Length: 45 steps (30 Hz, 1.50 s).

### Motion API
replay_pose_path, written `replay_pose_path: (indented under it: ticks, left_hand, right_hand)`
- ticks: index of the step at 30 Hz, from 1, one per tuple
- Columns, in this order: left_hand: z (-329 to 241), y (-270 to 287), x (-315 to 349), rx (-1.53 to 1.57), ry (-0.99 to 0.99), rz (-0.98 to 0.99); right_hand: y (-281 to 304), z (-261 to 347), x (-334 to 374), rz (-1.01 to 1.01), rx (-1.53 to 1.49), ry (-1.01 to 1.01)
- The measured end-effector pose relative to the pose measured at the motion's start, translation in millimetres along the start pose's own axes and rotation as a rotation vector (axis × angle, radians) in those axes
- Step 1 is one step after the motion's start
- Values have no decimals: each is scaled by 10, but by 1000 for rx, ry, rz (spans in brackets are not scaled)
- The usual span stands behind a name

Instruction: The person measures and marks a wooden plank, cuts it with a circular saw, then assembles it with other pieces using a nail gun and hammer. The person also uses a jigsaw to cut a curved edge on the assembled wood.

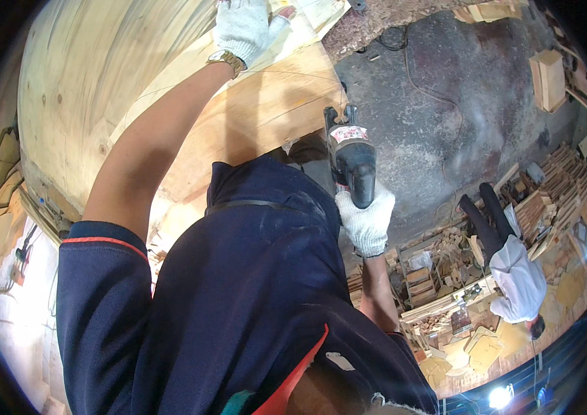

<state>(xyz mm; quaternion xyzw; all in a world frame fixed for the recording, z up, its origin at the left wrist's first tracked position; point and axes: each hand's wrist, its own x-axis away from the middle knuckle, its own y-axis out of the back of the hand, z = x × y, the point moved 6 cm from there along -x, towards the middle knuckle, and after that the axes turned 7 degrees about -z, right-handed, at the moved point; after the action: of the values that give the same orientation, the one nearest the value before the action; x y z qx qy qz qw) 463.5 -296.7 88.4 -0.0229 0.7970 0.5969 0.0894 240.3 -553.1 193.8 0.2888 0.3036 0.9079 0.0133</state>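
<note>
My left hand (241, 31), in a white knitted glove, presses down on a pale plywood sheet (286, 100) near the top of the view. Its thumb is spread to the side, and the fingertips are partly cut off by the picture's edge. A thin curved line runs across the sheet to its right edge. Wrapped around the rear of a black jigsaw (354, 162) is my gloved right hand (368, 218). The jigsaw's forked front end points at the sheet's right corner, and I cannot tell whether its blade touches the wood.
More plywood (65, 104) extends to the left. A cable (418, 83) trails over the grey floor (411, 138) at right. Farther right, a person in a light shirt (518, 277) bends beside a workbench (494, 366) and heaps of wood strips (549, 187). A wooden block (548, 81) stands at upper right.
</note>
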Motion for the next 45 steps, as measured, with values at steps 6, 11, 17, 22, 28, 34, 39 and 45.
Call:
replay_pose_path:
  ticks: [6,11,17,22,28,34,39,45]
  left_hand:
    - [2,-41,-3,-52,-24,-34]
    - [29,-74,2,-24,10,34]
    - [-7,-14,0,-61,-36,-52]
    - [-17,-3,-17,-50,-35,-54]
    - [-10,-10,-18,-20,-21,15]
    - [-58,30,-11,-37,-65,-97]
    - [-54,9,-22,-23,-54,-41]
    - [-41,-4,-26,5,-19,45]
  right_hand:
    - [-17,-12,-11,7,-28,-37]
    - [-14,7,-26,-1,-17,-14]
    - [-12,39,-50,11,-13,-7]
    - [-5,82,-69,-8,-16,15]
    - [-1,111,-77,-19,-12,25]
    - [-19,116,-106,-27,23,35]
    - [-19,122,-118,-35,18,21]
    - [-24,162,-148,-46,46,66]
